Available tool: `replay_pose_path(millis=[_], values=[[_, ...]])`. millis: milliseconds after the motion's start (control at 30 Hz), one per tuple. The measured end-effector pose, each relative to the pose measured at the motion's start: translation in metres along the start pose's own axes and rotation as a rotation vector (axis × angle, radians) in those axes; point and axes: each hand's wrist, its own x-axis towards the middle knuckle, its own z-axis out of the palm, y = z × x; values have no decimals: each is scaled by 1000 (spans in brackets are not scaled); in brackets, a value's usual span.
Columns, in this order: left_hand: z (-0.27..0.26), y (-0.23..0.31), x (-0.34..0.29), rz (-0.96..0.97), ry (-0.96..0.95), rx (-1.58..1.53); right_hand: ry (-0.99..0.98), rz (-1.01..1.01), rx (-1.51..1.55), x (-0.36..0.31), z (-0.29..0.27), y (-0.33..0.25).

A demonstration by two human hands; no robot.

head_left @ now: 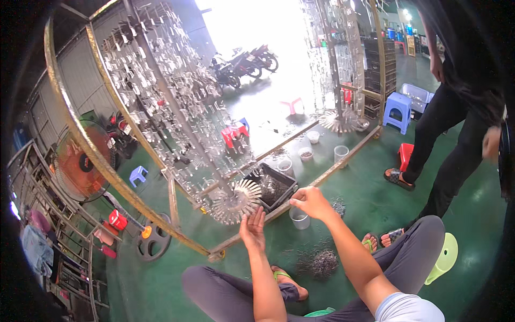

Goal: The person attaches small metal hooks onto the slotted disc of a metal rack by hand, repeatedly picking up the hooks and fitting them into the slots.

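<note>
Left hand (252,228) spread under round spiked metal disc (234,200); right hand (310,202) loosely curled (contents unseen). I'd expect pricked fingers.

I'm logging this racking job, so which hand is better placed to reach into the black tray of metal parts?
Probably the right hand: it hovers beside the black tray, near its corner. The left hand is open, palm up, under the spoked metal disc, farther from the tray.

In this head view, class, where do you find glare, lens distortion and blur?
Head view: daylight through the doorway washes out to white and glares on the green floor; the fisheye lens bows the yellow frame rail toward the dark rim; the standing person's hand is motion-blurred, while the left hand stays fairly sharp.
</note>
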Motion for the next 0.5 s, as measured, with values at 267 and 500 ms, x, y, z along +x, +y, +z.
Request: replay_pose_path(millis=[267, 500], values=[[-5, 7, 8, -85, -35, -220, 64, -163, 120, 15, 24, -65], [11, -5, 13, -105, 35, -158, 132, -388, 172, 37, 26, -116]])
